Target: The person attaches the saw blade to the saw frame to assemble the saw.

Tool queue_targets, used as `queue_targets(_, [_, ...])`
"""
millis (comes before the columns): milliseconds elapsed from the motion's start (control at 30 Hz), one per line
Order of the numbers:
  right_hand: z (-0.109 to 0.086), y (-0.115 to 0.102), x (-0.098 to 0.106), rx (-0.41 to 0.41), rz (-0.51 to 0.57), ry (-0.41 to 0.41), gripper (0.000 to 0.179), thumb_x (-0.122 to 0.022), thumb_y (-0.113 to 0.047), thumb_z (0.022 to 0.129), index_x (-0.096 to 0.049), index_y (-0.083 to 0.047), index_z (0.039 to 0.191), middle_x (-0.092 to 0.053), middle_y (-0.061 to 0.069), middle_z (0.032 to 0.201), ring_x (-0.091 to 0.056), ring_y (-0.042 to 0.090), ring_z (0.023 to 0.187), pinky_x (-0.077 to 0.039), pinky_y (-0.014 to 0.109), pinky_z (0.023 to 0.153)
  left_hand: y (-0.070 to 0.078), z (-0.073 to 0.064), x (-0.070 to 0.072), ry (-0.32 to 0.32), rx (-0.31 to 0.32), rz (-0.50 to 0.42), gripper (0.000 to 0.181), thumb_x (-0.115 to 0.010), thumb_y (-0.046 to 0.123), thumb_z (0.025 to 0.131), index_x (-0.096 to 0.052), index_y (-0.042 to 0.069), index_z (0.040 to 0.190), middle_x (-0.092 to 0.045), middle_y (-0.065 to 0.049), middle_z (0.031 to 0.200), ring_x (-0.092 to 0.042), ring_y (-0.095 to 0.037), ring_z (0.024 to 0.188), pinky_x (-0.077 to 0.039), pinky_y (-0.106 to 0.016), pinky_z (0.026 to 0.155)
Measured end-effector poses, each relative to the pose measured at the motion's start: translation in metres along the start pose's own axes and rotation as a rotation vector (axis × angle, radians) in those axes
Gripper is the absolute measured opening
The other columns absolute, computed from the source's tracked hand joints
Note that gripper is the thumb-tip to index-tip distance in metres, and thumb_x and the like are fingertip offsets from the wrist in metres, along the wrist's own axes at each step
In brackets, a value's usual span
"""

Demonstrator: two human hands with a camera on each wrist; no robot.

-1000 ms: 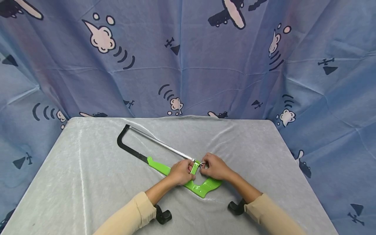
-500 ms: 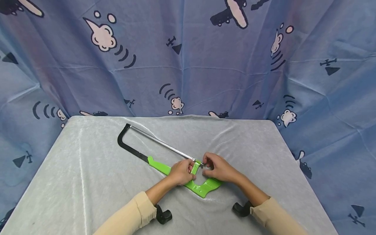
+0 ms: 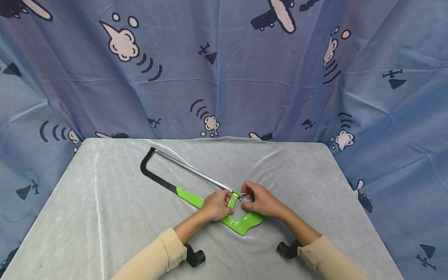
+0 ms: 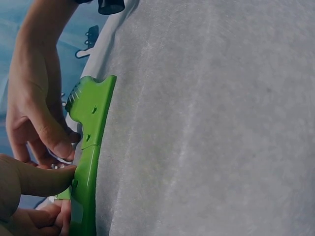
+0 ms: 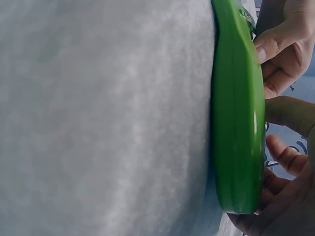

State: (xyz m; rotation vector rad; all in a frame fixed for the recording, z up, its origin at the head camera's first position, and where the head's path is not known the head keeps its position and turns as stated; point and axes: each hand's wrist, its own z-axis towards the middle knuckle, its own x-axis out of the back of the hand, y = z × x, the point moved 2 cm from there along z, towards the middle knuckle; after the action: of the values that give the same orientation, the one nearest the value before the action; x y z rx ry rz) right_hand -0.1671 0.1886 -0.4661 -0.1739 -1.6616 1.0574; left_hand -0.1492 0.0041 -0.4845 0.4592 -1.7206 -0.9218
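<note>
Hacksaw (image 3: pixel 190 199) lay on the grey table (image 3: pixel 87 214), black frame end (image 3: pixel 159 181) well left of its green handle (image 3: pixel 246 222). Silver blade (image 3: pixel 196 172) ran beyond the handle, off to its left. Left hand (image 3: pixel 214 205), just left of the handle, had thumb and fingers pinched on the green post (image 3: pixel 232 200). Wing nut (image 3: pixel 241 196) sat beyond the handle. Right hand (image 3: pixel 260 200), over the handle's right end: fingers loosely bent, thumb and index parted, gripping nothing; couldn't tell if index touched nut.
</note>
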Motion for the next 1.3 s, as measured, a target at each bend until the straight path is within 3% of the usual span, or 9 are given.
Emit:
queue_targets(233, [0.0015, -0.0002, -0.0009, 0.016, -0.028, 0.025, 0.029, -0.078, -0.001, 0.075, -0.058, -0.004, 0.095, -0.06, 0.006, 0.082, -0.058, 0.019, 0.076, -0.048, 0.03, 0.069, 0.0007, -0.0001, 0.001, 0.008, -0.008, 0.009, 0.027, -0.084, 0.007, 0.072, -0.063, 0.01, 0.089, -0.051, 0.007, 0.071, -0.045, -0.007, 0.064, -0.035, -0.025, 0.061])
queue_targets(567, [0.0022, -0.0015, -0.006, 0.03, -0.188, 0.11, 0.029, -0.082, -0.009, 0.076, -0.058, -0.01, 0.093, -0.057, 0.0, 0.078, -0.053, 0.012, 0.07, -0.044, 0.027, 0.064, 0.001, -0.0008, 0.0017, 0.007, -0.01, 0.014, 0.027, -0.084, 0.007, 0.072, -0.062, 0.01, 0.087, -0.051, 0.006, 0.071, -0.044, -0.007, 0.063, -0.034, -0.025, 0.06])
queue_targets(800, [0.0021, -0.0011, -0.0094, 0.026, -0.226, 0.139, 0.031, -0.084, -0.008, 0.076, -0.057, -0.01, 0.09, -0.055, -0.002, 0.077, -0.051, 0.011, 0.069, -0.042, 0.027, 0.062, 0.0009, -0.0008, 0.0005, 0.008, -0.014, 0.006, 0.027, -0.084, 0.006, 0.072, -0.063, 0.01, 0.088, -0.052, 0.005, 0.072, -0.045, -0.007, 0.063, -0.035, -0.025, 0.061])
queue_targets(1100, [-0.0006, 0.0016, -0.0073, 0.039, -0.132, 0.127, 0.022, -0.08, -0.01, 0.08, -0.061, -0.009, 0.091, -0.058, 0.001, 0.079, -0.055, 0.014, 0.071, -0.045, 0.027, 0.064, 0.0006, -0.0007, 0.0002, 0.006, -0.012, 0.013, 0.026, -0.084, 0.007, 0.073, -0.062, 0.01, 0.088, -0.051, 0.005, 0.071, -0.044, -0.007, 0.062, -0.033, -0.025, 0.06])
queue_targets(1300, [-0.001, 0.0051, -0.0034, -0.017, -0.006, 0.066, 0.005, -0.07, -0.012, 0.091, -0.068, -0.007, 0.09, -0.059, -0.001, 0.082, -0.054, 0.01, 0.074, -0.046, 0.027, 0.066, 0.001, -0.0012, 0.0007, 0.004, -0.01, -0.002, 0.026, -0.084, 0.007, 0.073, -0.063, 0.01, 0.089, -0.051, 0.005, 0.071, -0.043, -0.008, 0.062, -0.033, -0.025, 0.06])
